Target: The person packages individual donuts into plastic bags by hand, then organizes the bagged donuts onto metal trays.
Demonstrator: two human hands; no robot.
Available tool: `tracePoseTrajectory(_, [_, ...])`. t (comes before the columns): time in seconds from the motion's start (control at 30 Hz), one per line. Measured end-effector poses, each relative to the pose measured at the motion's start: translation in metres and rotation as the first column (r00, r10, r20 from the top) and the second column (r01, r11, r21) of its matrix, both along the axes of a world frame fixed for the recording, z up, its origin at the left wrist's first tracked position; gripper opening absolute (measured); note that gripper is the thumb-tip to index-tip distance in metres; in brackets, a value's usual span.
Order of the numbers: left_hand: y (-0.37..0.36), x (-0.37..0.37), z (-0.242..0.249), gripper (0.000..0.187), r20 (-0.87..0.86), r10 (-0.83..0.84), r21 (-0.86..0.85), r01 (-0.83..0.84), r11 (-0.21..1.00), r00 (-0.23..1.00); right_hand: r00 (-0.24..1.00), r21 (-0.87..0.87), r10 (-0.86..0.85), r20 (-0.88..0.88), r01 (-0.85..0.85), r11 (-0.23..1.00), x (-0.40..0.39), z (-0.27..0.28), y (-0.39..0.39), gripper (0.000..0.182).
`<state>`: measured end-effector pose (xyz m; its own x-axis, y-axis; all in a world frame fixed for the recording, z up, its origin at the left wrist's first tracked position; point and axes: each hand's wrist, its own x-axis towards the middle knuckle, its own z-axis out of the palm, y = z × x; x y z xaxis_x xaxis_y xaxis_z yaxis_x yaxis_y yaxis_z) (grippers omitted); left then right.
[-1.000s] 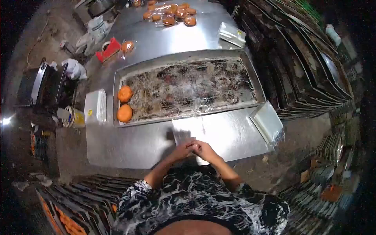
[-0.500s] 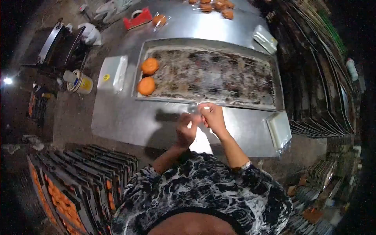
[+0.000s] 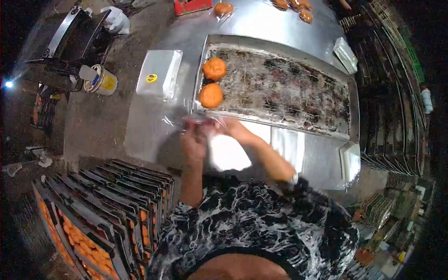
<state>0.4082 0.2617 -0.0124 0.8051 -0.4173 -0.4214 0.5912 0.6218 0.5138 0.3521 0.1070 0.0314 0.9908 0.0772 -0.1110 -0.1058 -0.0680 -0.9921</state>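
Both my hands are raised over the steel table [image 3: 154,135], just in front of the long baking tray [image 3: 280,51]. My left hand [image 3: 193,140] and my right hand [image 3: 231,128] together hold a thin clear plastic bag [image 3: 196,116], pulling it apart between the fingers; the motion is blurred. Two round orange buns [image 3: 211,95] [image 3: 214,68] lie at the left end of the tray, just beyond the bag. The remainder of the tray holds only dark baked-on crumbs.
A stack of clear bags [image 3: 158,72] lies left of the tray; another stack [image 3: 350,161] at the right. A tin can [image 3: 103,80] and a dark machine [image 3: 65,37] stand left. Bagged buns [image 3: 291,7] and a red tape dispenser [image 3: 191,5] lie far. Racks of trays [image 3: 107,210] stand near left.
My hands have moved up and left from the table's front edge toward the two buns, lifting and spreading the clear bag. My head has turned left.
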Motion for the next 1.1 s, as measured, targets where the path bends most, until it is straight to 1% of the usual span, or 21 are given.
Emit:
tracePoseTrajectory(0.03, [0.005, 0.012, 0.003, 0.019, 0.019, 0.209, 0.009, -0.209, 0.978, 0.978, 0.955, -0.237, -0.011, -0.297, -0.062, 0.969, 0.038, -0.015, -0.026, 0.047])
tracePoseTrajectory(0.07, [0.017, 0.021, 0.002, 0.020, 0.076, 0.233, 0.015, -0.235, 0.972, 0.969, 0.872, -0.369, -0.287, 0.395, 0.438, 0.820, 0.073, -0.056, -0.038, 0.047])
tracePoseTrajectory(0.1, [0.026, 0.028, 0.004, 0.021, 0.141, 0.255, 0.016, -0.260, 0.966, 0.957, 0.858, -0.710, -0.134, 0.496, 0.489, 0.507, 0.096, -0.079, -0.052, 0.049])
tracePoseTrajectory(0.13, [0.029, 0.029, 0.011, 0.021, 0.146, 0.256, 0.025, -0.262, 0.965, 0.956, 0.857, -0.858, 0.052, 0.512, 0.509, 0.066, 0.109, -0.093, -0.056, 0.051])
tracePoseTrajectory(0.17, [0.033, 0.033, 0.023, 0.023, 0.063, 0.317, 0.009, -0.318, 0.948, 0.946, 0.851, -0.852, 0.046, 0.522, 0.518, 0.079, 0.108, -0.071, -0.047, 0.051])
tracePoseTrajectory(0.23, [0.045, 0.044, 0.035, 0.026, -0.013, 0.378, 0.002, -0.378, 0.926, 0.926, 0.978, -0.682, -0.208, 0.013, 0.161, 0.713, 0.088, -0.025, -0.034, 0.053])
tracePoseTrajectory(0.3, [0.053, 0.048, 0.036, 0.037, -0.073, 0.551, 0.029, -0.550, 0.835, 0.832, 0.944, -0.512, -0.325, 0.053, 0.305, 0.803, 0.052, -0.012, -0.013, 0.050])
tracePoseTrajectory(0.33, [0.048, 0.044, 0.034, 0.037, -0.074, 0.541, 0.027, -0.541, 0.841, 0.838, 0.873, -0.226, -0.462, 0.158, 0.488, 0.843, 0.035, -0.004, 0.000, 0.049])
tracePoseTrajectory(0.37, [0.035, 0.038, 0.032, 0.041, -0.026, 0.469, -0.007, -0.469, 0.883, 0.883, 0.759, 0.089, -0.613, 0.219, 0.611, 0.787, 0.022, 0.007, 0.006, 0.048])
tracePoseTrajectory(0.43, [-0.007, 0.016, 0.026, 0.049, 0.070, 0.288, -0.074, -0.283, 0.956, 0.955, 0.700, -0.163, -0.597, 0.391, 0.691, 0.704, 0.018, 0.029, 0.019, 0.050])
tracePoseTrajectory(0.5, [-0.040, -0.008, 0.039, 0.050, 0.151, 0.213, -0.124, -0.195, 0.973, 0.965, 0.635, 0.272, -0.765, 0.108, 0.721, 0.637, 0.007, 0.062, 0.017, 0.062])
tracePoseTrajectory(0.57, [-0.059, -0.008, 0.044, 0.051, 0.131, -0.137, -0.342, 0.175, 0.923, 0.982, 0.576, -0.035, -0.777, 0.255, 0.808, 0.588, -0.016, 0.041, 0.010, 0.063])
tracePoseTrajectory(0.6, [-0.072, -0.015, 0.054, 0.053, 0.101, -0.208, -0.421, 0.231, 0.877, 0.973, 0.566, 0.000, -0.795, 0.221, 0.815, 0.580, -0.035, 0.039, 0.013, 0.058])
tracePoseTrajectory(0.73, [-0.108, -0.081, 0.043, 0.044, 0.146, -0.252, -0.371, 0.289, 0.882, 0.957, 0.338, 0.157, -0.919, 0.201, 0.915, 0.371, -0.061, 0.026, -0.014, 0.052])
tracePoseTrajectory(0.8, [-0.113, -0.077, 0.020, 0.038, 0.184, -0.262, -0.354, 0.312, 0.881, 0.947, 0.492, -0.157, -0.682, 0.541, 0.856, 0.493, -0.048, -0.002, -0.015, 0.035])
tracePoseTrajectory(0.83, [-0.107, -0.076, 0.013, 0.038, 0.181, -0.281, -0.351, 0.329, 0.877, 0.942, 0.480, -0.157, -0.694, 0.537, 0.865, 0.476, -0.051, -0.004, -0.024, 0.035])
tracePoseTrajectory(0.9, [-0.098, -0.097, -0.004, 0.032, 0.572, -0.668, 0.351, 0.595, 0.723, 0.476, 0.804, -0.477, -0.508, 0.309, 0.593, 0.649, -0.075, 0.004, -0.078, 0.022])
tracePoseTrajectory(0.97, [-0.098, -0.130, -0.069, 0.034, 0.713, -0.699, 0.581, 0.506, 0.638, 0.063, 0.880, -0.728, -0.461, 0.116, 0.391, 0.563, -0.047, 0.032, -0.137, 0.021])
tracePoseTrajectory(1.03, [-0.126, -0.164, -0.029, 0.024, 0.490, -0.799, 0.871, 0.243, 0.427, -0.348, 0.737, -0.718, -0.595, 0.321, 0.599, 0.355, -0.026, 0.063, -0.160, 0.029])
tracePoseTrajectory(1.07, [-0.129, -0.169, -0.050, 0.022, 0.528, -0.773, 0.839, 0.077, 0.538, -0.352, 0.732, -0.715, -0.595, 0.332, 0.607, 0.347, -0.027, 0.059, -0.162, 0.029])
tracePoseTrajectory(1.1, [-0.129, -0.172, -0.089, 0.020, 0.564, -0.744, 0.772, -0.090, 0.629, -0.359, 0.661, -0.607, -0.435, 0.612, 0.745, 0.278, -0.030, 0.047, -0.155, 0.033])
